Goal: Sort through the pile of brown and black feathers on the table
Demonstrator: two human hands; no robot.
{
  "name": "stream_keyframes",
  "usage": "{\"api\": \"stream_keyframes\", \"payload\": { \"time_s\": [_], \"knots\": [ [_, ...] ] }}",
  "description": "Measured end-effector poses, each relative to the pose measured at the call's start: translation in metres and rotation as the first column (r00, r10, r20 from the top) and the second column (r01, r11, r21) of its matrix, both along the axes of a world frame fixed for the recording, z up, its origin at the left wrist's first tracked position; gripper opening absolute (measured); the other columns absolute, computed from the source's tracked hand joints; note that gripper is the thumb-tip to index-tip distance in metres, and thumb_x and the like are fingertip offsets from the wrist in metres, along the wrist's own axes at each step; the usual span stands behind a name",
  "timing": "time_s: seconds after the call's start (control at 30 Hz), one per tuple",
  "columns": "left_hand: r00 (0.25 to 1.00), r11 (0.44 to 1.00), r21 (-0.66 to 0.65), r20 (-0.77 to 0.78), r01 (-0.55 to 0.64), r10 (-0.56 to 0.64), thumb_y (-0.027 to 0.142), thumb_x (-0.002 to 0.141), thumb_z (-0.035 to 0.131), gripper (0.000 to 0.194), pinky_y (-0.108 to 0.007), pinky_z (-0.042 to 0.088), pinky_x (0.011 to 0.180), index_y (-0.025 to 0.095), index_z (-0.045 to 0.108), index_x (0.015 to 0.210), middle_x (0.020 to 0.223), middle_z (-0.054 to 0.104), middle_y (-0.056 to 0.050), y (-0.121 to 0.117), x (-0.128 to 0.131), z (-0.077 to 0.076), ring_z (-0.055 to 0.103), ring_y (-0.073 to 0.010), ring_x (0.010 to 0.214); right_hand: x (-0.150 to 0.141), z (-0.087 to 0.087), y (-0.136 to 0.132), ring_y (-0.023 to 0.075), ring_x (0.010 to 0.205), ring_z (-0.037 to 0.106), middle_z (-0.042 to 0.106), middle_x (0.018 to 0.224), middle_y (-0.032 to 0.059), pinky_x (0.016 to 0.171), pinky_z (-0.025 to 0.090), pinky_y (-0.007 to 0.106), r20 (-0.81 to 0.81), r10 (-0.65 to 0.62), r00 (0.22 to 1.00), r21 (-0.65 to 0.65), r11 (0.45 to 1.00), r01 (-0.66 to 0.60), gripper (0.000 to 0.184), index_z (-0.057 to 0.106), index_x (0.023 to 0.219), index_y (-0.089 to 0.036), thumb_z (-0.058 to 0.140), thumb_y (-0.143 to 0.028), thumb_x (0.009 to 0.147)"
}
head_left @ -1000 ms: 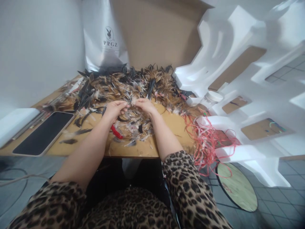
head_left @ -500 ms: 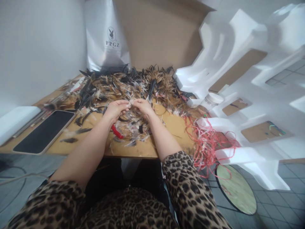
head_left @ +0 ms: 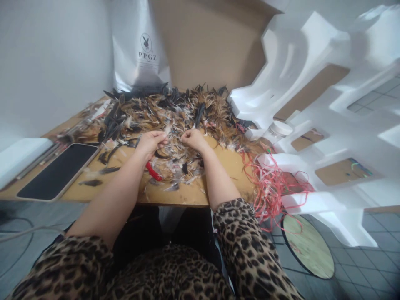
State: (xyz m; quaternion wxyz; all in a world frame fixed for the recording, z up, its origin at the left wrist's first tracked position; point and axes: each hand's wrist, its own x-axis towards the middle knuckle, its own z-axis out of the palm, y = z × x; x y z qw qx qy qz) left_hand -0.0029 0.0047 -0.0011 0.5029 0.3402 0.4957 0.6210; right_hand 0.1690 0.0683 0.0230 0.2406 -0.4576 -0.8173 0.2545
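Above the near part of a heap of brown and black feathers (head_left: 146, 106), my left hand (head_left: 151, 143) pinches a small pale feather (head_left: 168, 128) between thumb and fingers. My right hand (head_left: 194, 139) is a short way to the right, its fingertips pressed together. Whatever is in that pinch, if anything, is too small to make out. Under my left wrist a red curved handle (head_left: 153, 171) shows; the rest of that tool is hidden. Loose feather scraps (head_left: 178, 166) lie below both hands.
A phone (head_left: 59, 171) lies on the wooden table (head_left: 175, 198) at left, beside a white box (head_left: 23, 158). Tangled red strings (head_left: 268, 191) hang over the right edge. White foam pieces (head_left: 300, 54) and a lidded jar (head_left: 279, 129) stand right; a printed bag (head_left: 137, 50) stands behind.
My hands, together at the fingertips before, are now apart. The right hand has moved to the right; the left has shifted slightly left and keeps the pale feather.
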Motion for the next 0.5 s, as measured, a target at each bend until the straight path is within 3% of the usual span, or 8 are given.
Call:
{"api": "stream_keyframes", "payload": {
  "time_s": [0.13, 0.27, 0.33, 0.4, 0.5],
  "knots": [
    [0.999, 1.0, 0.013, 0.037, 0.005, -0.005, 0.015, 0.063, 0.068, 0.015, -0.013, 0.041, 0.044, 0.008, 0.063, 0.076, 0.071, 0.066, -0.007, -0.0002, -0.002, 0.0004, 0.059, -0.0069, 0.053, 0.0002, 0.0041, -0.0064, 0.0126, 0.064, 0.054, 0.064, 0.067, 0.0039, 0.062, 0.038, 0.022, 0.335, -0.024, 0.942, 0.076, 0.997, -0.002, 0.015, 0.069, 0.069, -0.015, 0.056, -0.021, 0.064],
    [0.996, 1.0, 0.019, 0.087, 0.013, -0.015, 0.012, 0.065, 0.066, 0.013, -0.012, 0.041, 0.043, 0.008, 0.062, 0.077, 0.068, 0.065, -0.006, 0.0004, -0.003, -0.0003, 0.058, -0.0063, 0.051, -0.0034, 0.0019, -0.0073, 0.0145, 0.064, 0.055, 0.065, 0.069, 0.0077, 0.062, 0.039, 0.024, 0.397, -0.068, 0.915, 0.104, 0.994, 0.029, 0.014, 0.068, 0.067, -0.014, 0.056, -0.019, 0.064],
    [0.992, 0.999, 0.033, 0.119, 0.025, -0.028, 0.01, 0.065, 0.065, 0.012, -0.012, 0.041, 0.043, 0.008, 0.062, 0.077, 0.065, 0.065, -0.005, 0.0011, -0.0035, -0.0008, 0.057, -0.0059, 0.05, -0.002, -0.0002, -0.004, 0.0122, 0.06, 0.053, 0.062, 0.063, 0.0051, 0.06, 0.038, 0.023, 0.273, -0.055, 0.96, 0.063, 0.997, 0.04, 0.013, 0.066, 0.063, -0.013, 0.055, -0.019, 0.065],
    [0.987, 0.998, 0.039, 0.152, 0.042, -0.047, 0.009, 0.066, 0.064, 0.012, -0.012, 0.041, 0.042, 0.008, 0.061, 0.077, 0.064, 0.064, -0.004, 0.0016, -0.0039, -0.001, 0.057, -0.006, 0.049, 0.0002, -0.0016, -0.0009, 0.0082, 0.053, 0.047, 0.056, 0.055, 0.0006, 0.055, 0.036, 0.021, 0.043, -0.026, 0.999, -0.046, 0.999, 0.028, 0.013, 0.064, 0.06, -0.012, 0.056, -0.02, 0.065],
    [0.978, 0.997, 0.02, 0.194, 0.08, -0.083, 0.006, 0.068, 0.062, 0.01, -0.013, 0.042, 0.043, 0.008, 0.06, 0.077, 0.065, 0.065, -0.006, 0.001, -0.0035, 0.0002, 0.059, -0.0074, 0.051, -0.0008, -0.0022, 0.0001, 0.0041, 0.042, 0.036, 0.047, 0.045, -0.0048, 0.046, 0.029, 0.019, -0.352, -0.081, 0.933, -0.308, 0.951, -0.034, 0.013, 0.061, 0.063, -0.012, 0.059, -0.025, 0.064]
  ]
}}
